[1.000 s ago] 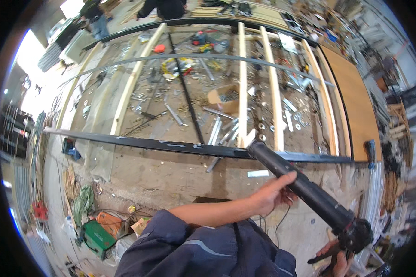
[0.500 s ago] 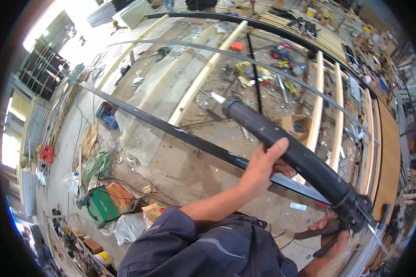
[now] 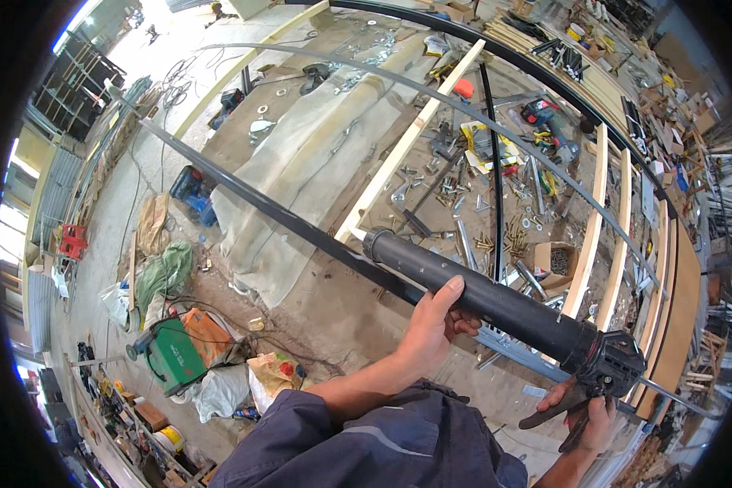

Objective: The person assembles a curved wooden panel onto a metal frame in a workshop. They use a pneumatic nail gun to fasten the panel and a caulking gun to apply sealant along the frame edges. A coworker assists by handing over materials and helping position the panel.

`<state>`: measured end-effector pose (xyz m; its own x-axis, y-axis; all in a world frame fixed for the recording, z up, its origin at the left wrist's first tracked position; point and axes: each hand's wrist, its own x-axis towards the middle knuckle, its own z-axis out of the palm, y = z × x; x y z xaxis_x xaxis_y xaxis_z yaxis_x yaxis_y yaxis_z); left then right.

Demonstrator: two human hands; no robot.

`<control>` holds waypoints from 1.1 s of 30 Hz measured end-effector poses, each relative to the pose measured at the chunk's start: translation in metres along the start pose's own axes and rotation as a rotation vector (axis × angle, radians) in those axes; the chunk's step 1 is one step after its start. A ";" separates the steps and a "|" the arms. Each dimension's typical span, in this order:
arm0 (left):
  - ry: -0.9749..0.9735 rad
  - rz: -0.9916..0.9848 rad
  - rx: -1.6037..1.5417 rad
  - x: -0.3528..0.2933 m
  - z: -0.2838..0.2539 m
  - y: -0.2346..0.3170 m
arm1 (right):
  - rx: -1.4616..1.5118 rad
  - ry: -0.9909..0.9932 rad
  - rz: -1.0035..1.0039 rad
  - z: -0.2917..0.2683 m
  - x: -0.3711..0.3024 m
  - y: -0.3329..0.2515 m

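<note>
A black caulking gun [image 3: 508, 307] lies slanted across my front, its tubular barrel pointing far left. My left hand [image 3: 433, 327] supports the middle of the barrel, thumb on top and fingers curled beneath. At the rear end, my right hand [image 3: 587, 416] is wrapped around the handle and trigger; the rod sticks out behind. The white nozzle [image 3: 357, 233] appears close to the near end of a pale wooden slat [image 3: 419, 138], beside a black metal bar [image 3: 289, 213]. Whether the tip touches either one, I cannot tell.
The bar belongs to a large frame crossed by a thin grey strip [image 3: 537, 150] and more wooden slats [image 3: 587, 236]. Bolts, power tools and a cardboard box [image 3: 556, 264] of small hardware lie within it. A green machine [image 3: 177, 356] with cables stands at the left.
The caulking gun has moved left and down in the picture with both hands on it. Its nozzle has come to the near end of the wooden slat. The view has shifted too.
</note>
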<state>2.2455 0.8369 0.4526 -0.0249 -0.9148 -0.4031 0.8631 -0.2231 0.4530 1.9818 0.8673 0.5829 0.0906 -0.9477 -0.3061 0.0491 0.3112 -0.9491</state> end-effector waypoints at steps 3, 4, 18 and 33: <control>0.004 -0.012 -0.008 0.020 0.006 0.013 | -0.036 0.036 0.022 0.014 0.010 -0.009; 0.001 -0.011 -0.001 0.028 0.008 0.016 | -0.048 0.050 0.028 0.019 0.015 -0.011; -0.008 -0.048 0.022 0.171 0.050 0.049 | 0.023 0.083 -0.118 0.024 0.119 -0.001; -0.038 -0.024 0.071 0.269 0.071 0.064 | 0.204 -0.097 -0.215 0.029 0.197 0.007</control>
<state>2.2577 0.5526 0.4296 -0.0652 -0.9209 -0.3843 0.8241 -0.2669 0.4996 2.0286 0.6846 0.5176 0.1504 -0.9852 -0.0824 0.2754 0.1218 -0.9536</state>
